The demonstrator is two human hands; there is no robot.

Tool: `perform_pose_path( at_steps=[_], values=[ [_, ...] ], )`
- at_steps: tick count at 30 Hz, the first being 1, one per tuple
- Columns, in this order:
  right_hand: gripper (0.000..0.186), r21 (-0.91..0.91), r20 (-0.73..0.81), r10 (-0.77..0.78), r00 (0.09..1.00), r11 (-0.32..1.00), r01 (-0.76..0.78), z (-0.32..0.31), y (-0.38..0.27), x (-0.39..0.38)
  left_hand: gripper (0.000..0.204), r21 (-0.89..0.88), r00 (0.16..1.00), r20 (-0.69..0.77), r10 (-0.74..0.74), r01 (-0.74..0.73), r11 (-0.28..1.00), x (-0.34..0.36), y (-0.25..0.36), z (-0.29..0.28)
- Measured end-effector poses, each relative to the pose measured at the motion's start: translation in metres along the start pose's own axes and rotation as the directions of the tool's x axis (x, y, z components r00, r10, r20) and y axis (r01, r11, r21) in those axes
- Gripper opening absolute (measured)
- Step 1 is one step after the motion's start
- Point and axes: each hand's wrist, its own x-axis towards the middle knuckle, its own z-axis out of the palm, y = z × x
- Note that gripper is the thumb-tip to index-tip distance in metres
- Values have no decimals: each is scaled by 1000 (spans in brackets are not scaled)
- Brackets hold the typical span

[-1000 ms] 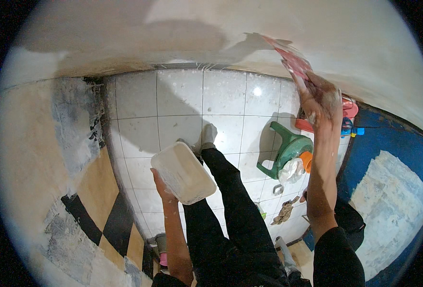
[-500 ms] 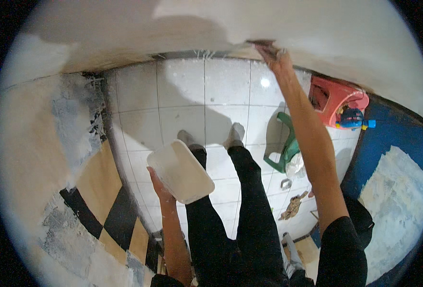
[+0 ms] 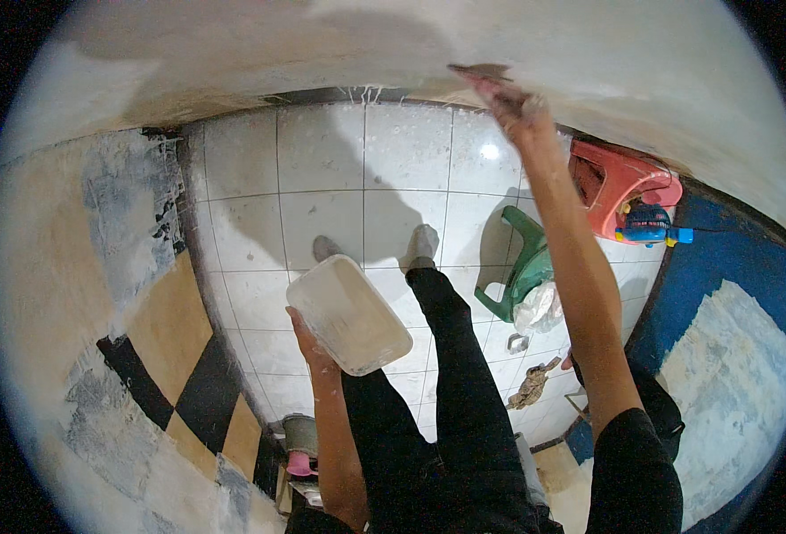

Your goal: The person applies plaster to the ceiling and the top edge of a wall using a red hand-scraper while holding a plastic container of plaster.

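Note:
My left hand (image 3: 314,345) grips the left edge of a white rectangular plastic tub (image 3: 348,316), held tilted above my legs. Pale smears coat the tub's inside. Stretched out ahead, my right hand (image 3: 519,109) is closed and slightly blurred. It presses a thin, dark-edged flat scraper (image 3: 475,68) to the lower part of the pale wall (image 3: 366,40). The fingers and the hand's shadow hide most of the scraper. White drips run over the dark strip at the foot of that wall.
A green plastic stool (image 3: 528,267) with a white plastic bag (image 3: 538,308) stands on the white tiled floor (image 3: 322,160). Beyond it are a red plastic stool (image 3: 628,191) and a small blue fan (image 3: 649,224). A crumpled brown cloth (image 3: 532,384) lies nearer. Checkered, patchy wall (image 3: 175,356) rises at left.
My right hand has moved a little up the wall with the scraper. The tub has shifted slightly to the right in view, and a grey bucket now shows by my left forearm.

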Motion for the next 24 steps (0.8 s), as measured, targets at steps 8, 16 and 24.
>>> perform_pose_path(
  at_steps=[8,16,24],
  values=[
    [29,24,107,69,992,997,-72,50,-51,-84,67,-43,999,-37,3,-4,999,-5,-18,0],
    [30,-254,63,410,910,888,-383,-62,93,29,67,-203,994,88,-69,86,975,7,-34,-19],
    [41,-92,109,116,987,990,-107,-65,120,130,61,-35,986,-153,61,-67,997,15,-44,-8]
  ],
)
